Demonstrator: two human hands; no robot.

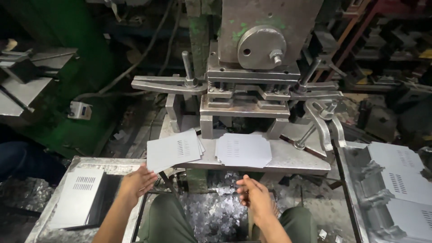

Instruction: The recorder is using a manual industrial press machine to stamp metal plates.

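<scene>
Left hand [137,182] pinches a stack of grey metal sheets [173,150] at the press [252,76]; right hand [254,195] hovers spread, empty, below a single sheet [243,150] on the press bed.

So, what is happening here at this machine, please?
A seated person works at a metal press. The left hand grips the corner of a small stack of grey slotted sheets resting on the press table. The right hand hangs open and holds nothing, just below another slotted sheet lying under the press head. A tray on the left holds more sheets, and so does a bin on the right. Metal scraps cover the floor.
</scene>
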